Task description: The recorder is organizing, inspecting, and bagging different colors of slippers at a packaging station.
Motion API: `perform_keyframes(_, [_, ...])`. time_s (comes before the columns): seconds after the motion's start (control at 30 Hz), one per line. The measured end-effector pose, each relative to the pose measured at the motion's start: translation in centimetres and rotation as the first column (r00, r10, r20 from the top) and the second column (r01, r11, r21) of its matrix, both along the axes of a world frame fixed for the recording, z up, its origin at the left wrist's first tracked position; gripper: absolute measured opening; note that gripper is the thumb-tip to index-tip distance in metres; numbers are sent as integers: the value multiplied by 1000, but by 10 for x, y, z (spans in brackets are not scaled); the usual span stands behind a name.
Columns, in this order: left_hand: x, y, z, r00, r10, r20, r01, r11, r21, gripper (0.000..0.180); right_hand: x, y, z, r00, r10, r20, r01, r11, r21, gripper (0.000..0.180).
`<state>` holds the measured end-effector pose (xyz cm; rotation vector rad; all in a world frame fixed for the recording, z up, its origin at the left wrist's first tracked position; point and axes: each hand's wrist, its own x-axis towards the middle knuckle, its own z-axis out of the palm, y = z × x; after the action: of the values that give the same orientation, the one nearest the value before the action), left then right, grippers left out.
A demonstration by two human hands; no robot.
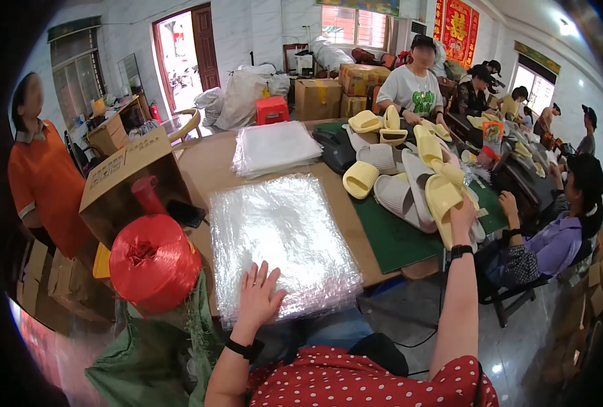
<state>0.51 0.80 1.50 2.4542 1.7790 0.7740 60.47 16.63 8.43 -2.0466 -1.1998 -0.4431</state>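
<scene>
My left hand [261, 296] lies flat with fingers spread on the near edge of a stack of clear plastic bags [281, 230]. Out to the right, my right hand [461, 216] is closed on a pale yellow slipper [441, 198] at the near side of a slipper pile; its fingers are partly hidden. Grey slippers [395, 195] and more yellow ones, such as a yellow slipper [360, 179] at the pile's left, lie heaped on a green mat [390, 244].
A red twine roll [153, 263] and a cardboard box [128, 183] stand left of the bags. Farther back lies another clear bag stack [276, 147]. A person across the table [413, 95] handles slippers; a person in purple [562, 230] sits at right. Someone in orange [47, 176] stands left.
</scene>
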Motion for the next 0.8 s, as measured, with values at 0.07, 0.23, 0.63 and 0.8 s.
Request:
perform_keyframes(0.07, [-3,-5,0,1000,24,-13,-24,999,27,55,-13,9,8,978,131,-160,-125,991,51,54])
perform_keyframes(0.23, [2,2,2,1000,4,4,-4,1000,-3,57,-40,19,31,543,759,-360,-286,570,770,29])
perform_keyframes(0.63, [3,-2,6,999,9,33,-7,998,-55,55,-294,-30,97,-69,923,-380,-636,253,729,19])
perform_keyframes(0.8, [5,-2,7,1000,11,29,-10,999,-37,54,-382,-34,53,7,889,-459,-791,286,541,22])
